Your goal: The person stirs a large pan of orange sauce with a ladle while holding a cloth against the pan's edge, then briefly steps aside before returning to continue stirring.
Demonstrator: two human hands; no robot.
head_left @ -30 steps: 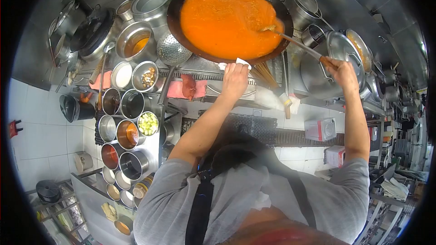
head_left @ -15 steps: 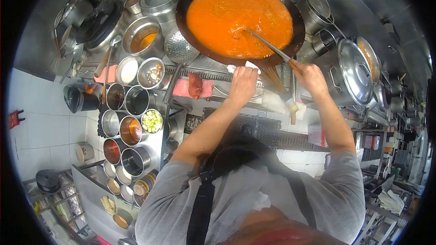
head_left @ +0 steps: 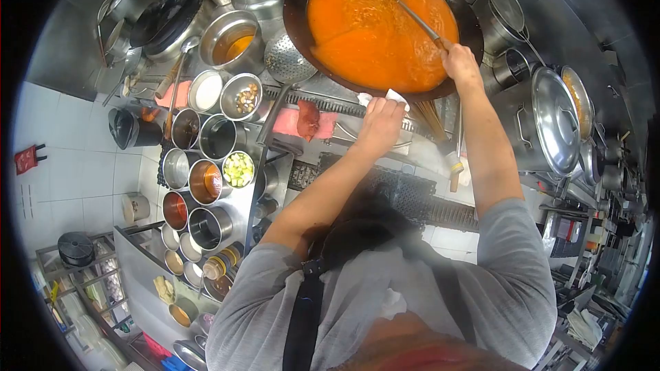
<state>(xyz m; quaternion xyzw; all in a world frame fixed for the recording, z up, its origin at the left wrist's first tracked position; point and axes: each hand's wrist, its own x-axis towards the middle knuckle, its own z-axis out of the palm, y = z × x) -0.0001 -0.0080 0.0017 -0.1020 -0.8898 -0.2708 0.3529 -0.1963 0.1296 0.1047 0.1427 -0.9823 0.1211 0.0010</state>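
A wide dark wok [head_left: 297, 22] holds bright orange liquid [head_left: 385, 41], its surface streaked and rippling. My right hand [head_left: 462, 67] is closed around the wooden handle of a long-shafted ladle [head_left: 421, 20]. The ladle's head lies in the liquid toward the far side, mostly covered. At the wok's near rim, my left hand [head_left: 381, 127] grips a folded white cloth [head_left: 396, 98] against the edge; part of the cloth is hidden under the fingers. A perforated skimmer [head_left: 289, 58] rests left of the wok, and a bamboo brush [head_left: 430, 118] is just right of my left hand.
Several metal pots, including one of chopped green vegetable [head_left: 238, 169], crowd the left counter. A red cloth [head_left: 308, 120] lies on a pink cloth [head_left: 285, 122] near the wok. At the right stands a large lidded pot [head_left: 555, 120]; a strainer [head_left: 505, 5] sits behind it.
My right hand has pushed the ladle farther across the wok, away from me, stirring the liquid. My left hand keeps its grip at the rim. The whole view has shifted slightly.
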